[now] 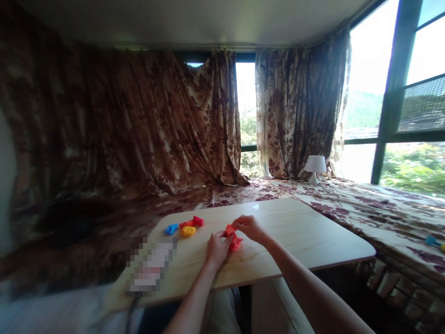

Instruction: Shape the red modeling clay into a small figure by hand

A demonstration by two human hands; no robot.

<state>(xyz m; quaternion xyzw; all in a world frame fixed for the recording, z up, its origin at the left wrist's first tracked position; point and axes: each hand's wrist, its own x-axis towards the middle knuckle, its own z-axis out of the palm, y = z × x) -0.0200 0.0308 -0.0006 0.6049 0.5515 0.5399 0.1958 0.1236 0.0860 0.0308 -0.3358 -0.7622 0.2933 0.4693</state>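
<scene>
A crumpled, soft red-orange lump that looks like modelling clay is on the pale wooden table in front of me. My left hand grips its left side with thumb and fingers. My right hand is closed in a pinch on the upper part of the same lump, which sticks up between the two hands. Further left lie a blue lump, a yellow lump and a darker red lump, close together. My fingers partly hide the piece I hold.
A pixelated flat object with a dark cable lies at the table's left edge. Behind, a flowered cloth covers a ledge bearing a small white lamp. Small blue and yellow things rest at far right. Flowered curtains hang behind.
</scene>
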